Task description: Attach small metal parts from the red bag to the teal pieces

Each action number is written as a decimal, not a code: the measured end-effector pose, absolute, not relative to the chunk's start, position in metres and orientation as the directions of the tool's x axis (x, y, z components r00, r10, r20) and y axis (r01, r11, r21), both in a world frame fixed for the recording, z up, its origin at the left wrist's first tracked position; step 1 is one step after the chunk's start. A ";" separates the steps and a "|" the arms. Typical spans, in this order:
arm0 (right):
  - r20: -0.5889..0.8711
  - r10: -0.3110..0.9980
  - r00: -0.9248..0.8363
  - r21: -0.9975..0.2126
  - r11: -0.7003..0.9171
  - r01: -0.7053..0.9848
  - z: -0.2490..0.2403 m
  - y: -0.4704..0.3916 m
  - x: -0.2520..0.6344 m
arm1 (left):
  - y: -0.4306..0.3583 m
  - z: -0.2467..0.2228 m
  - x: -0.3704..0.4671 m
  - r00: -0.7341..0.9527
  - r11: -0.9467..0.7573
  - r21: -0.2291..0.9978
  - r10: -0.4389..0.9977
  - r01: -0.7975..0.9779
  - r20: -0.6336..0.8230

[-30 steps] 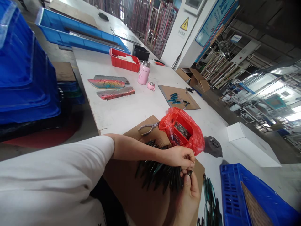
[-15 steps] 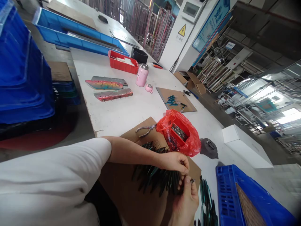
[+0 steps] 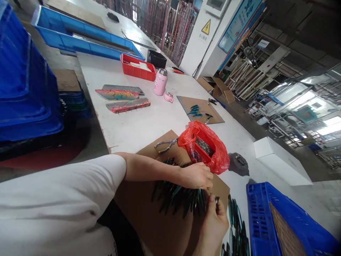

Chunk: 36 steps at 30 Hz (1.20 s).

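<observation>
My left hand point(image 3: 198, 176) reaches in from the left, its fingers closed and turned down, and whatever they pinch is hidden. Just below it, my right hand point(image 3: 215, 218) is closed on a small dark fishing lure point(image 3: 217, 200); only its shiny end shows past the fingers. The fingertips of both hands are close together. Under and beside the left forearm, a pile of slim dark-green fishing lures point(image 3: 183, 199) lies on a cardboard sheet point(image 3: 154, 220). Beyond the left hand sits a red plastic bag around a red box point(image 3: 205, 147) of small metal parts.
Pliers point(image 3: 166, 145) lie on the cardboard's far part. More green lures point(image 3: 237, 227) line the right side, by a blue crate point(image 3: 259, 217). Farther off are a board point(image 3: 183, 101) with teal lures, a pink flask point(image 3: 160, 82), a red tray point(image 3: 138, 71) and a white box point(image 3: 279, 160).
My left hand has lifted slightly and turned, its knuckles now upward, and moved a little apart from the right hand. The right hand keeps its grip with little movement. The view has shifted slightly.
</observation>
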State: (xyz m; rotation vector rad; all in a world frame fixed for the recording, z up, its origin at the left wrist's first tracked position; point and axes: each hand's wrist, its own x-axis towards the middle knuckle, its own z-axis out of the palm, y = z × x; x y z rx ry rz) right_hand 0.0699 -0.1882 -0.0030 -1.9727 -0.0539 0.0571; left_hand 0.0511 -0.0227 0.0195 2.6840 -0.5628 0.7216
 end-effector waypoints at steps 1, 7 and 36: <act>-0.012 0.064 0.998 -0.929 -0.371 0.012 -0.005 -0.188 0.070 | -0.023 0.018 0.052 0.798 -0.883 0.177 -0.287 -0.435 0.531; 0.054 0.074 0.996 -0.954 -0.292 0.074 -0.006 -0.187 0.067 | -0.022 0.027 0.053 0.874 -0.747 0.535 -0.128 -0.395 0.468; 0.093 0.141 0.986 -0.897 -0.419 0.145 -0.003 -0.183 0.058 | -0.036 0.041 0.041 0.973 0.098 0.969 -0.002 -0.228 0.229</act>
